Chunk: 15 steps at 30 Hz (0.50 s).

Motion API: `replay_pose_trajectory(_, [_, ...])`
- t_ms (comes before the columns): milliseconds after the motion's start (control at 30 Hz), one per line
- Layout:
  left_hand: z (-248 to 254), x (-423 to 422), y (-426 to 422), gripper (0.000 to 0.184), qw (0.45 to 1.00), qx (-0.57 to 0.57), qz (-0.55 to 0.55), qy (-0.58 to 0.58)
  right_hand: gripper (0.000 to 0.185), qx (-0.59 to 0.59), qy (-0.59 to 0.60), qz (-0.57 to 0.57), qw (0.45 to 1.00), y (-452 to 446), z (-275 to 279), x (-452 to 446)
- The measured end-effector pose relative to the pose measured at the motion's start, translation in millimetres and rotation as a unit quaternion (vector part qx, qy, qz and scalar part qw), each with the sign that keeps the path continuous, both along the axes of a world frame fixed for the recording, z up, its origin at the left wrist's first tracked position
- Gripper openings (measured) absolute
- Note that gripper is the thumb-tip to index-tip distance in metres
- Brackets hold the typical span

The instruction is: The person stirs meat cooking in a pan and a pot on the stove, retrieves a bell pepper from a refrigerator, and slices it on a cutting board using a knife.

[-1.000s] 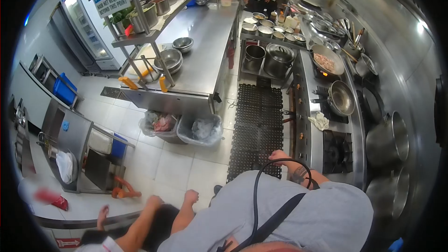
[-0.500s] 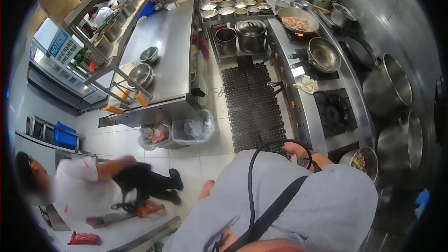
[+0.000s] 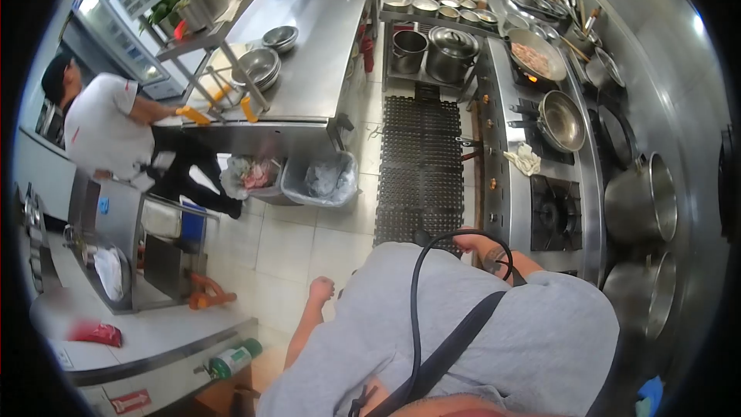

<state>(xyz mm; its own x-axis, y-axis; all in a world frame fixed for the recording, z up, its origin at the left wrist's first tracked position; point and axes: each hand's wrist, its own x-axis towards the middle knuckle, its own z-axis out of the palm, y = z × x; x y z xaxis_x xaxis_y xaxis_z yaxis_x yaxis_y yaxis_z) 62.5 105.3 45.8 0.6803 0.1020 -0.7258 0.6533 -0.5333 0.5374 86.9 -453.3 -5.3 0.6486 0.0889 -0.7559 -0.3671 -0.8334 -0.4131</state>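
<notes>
My left hand (image 3: 322, 289) hangs beside my body above the tiled floor, its fingers curled and nothing seen in them. Close to the stove's front edge is my right hand (image 3: 466, 240), partly covered by my body and a black cable (image 3: 414, 301); its fingers do not show clearly. Neither hand touches any cookware that I can see. The stove (image 3: 505, 216) runs along my right side, with a bare burner (image 3: 556, 213) nearest. Beyond it lie a crumpled cloth (image 3: 523, 160), an empty pan (image 3: 563, 121) and a pan of meat (image 3: 531, 59) over a flame.
A black rubber mat (image 3: 419, 177) covers the floor ahead. Two lined bins (image 3: 320, 179) stand under the steel table (image 3: 309, 46). Another person (image 3: 108, 123) is at left, near the shelf's end. Large pots (image 3: 641, 201) line the right wall. A counter (image 3: 162, 347) is at lower left.
My view has shifted forward along the stove. My left hand has swung out into fuller view. The other person has moved farther up the left side. The pan of food near my right arm is out of sight.
</notes>
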Motion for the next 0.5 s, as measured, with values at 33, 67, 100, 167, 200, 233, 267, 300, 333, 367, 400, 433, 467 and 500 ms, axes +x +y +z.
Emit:
replay_pose_trajectory(33, [6, -6, -1, 0.017, 0.999, 0.037, -0.026, -0.011, 0.018, -0.003, -0.018, 0.056, 0.998, 6, 8, 6])
replay_pose_trajectory(67, [-8, -20, 9, 0.017, 0.999, 0.034, -0.018, -0.009, 0.017, 0.005, 0.007, -0.016, 1.000, 16, 13, 13])
replay_pose_trajectory(100, [-49, -42, 31, 0.017, 0.987, 0.068, -0.136, -0.057, 0.016, 0.013, 0.031, -0.089, 0.995, 30, 29, 22])
replay_pose_trajectory(167, [-63, -62, 41, 0.018, 0.958, 0.100, -0.246, -0.105, 0.016, 0.029, 0.022, -0.114, 0.993, 59, 75, 38])
replay_pose_trajectory(200, [-75, -71, 48, 0.019, 0.933, 0.127, -0.318, -0.108, 0.015, 0.048, 0.011, -0.144, 0.988, 66, 89, 44])
replay_pose_trajectory(233, [-94, -84, 57, 0.020, 0.893, 0.153, -0.408, -0.117, 0.014, 0.120, 0.004, -0.180, 0.976, 63, 80, 52])
replay_pose_trajectory(267, [-114, -94, 62, 0.022, 0.852, 0.171, -0.479, -0.123, 0.014, 0.117, 0.003, -0.176, 0.977, 65, 84, 58])
replay_pose_trajectory(300, [-123, -99, 63, 0.023, 0.822, 0.178, -0.527, -0.127, 0.014, 0.096, -0.008, -0.161, 0.982, 69, 90, 65])
replay_pose_trajectory(333, [-108, -97, 54, 0.024, 0.810, 0.177, -0.545, -0.121, 0.014, 0.074, -0.018, -0.147, 0.986, 71, 95, 70])
replay_pose_trajectory(367, [-102, -96, 54, 0.024, 0.819, 0.164, -0.529, -0.150, 0.014, 0.042, -0.280, 0.204, 0.937, 42, 40, 72])
replay_pose_trajectory(400, [-98, -95, 54, 0.024, 0.826, 0.150, -0.513, -0.178, 0.014, 0.041, -0.281, 0.204, 0.937, 40, 37, 75])
replay_pose_trajectory(433, [-95, -94, 55, 0.024, 0.831, 0.135, -0.498, -0.206, 0.016, 0.023, -0.215, 0.071, 0.974, 39, 36, 78])
replay_pose_trajectory(467, [-121, -100, 63, 0.021, 0.842, 0.157, -0.485, -0.173, 0.018, 0.004, -0.144, -0.065, 0.987, 38, 36, 79])
replay_pose_trajectory(500, [-101, -93, 58, 0.018, 0.851, 0.181, -0.473, -0.139, 0.018, 0.005, -0.145, -0.066, 0.987, 33, 39, 78])
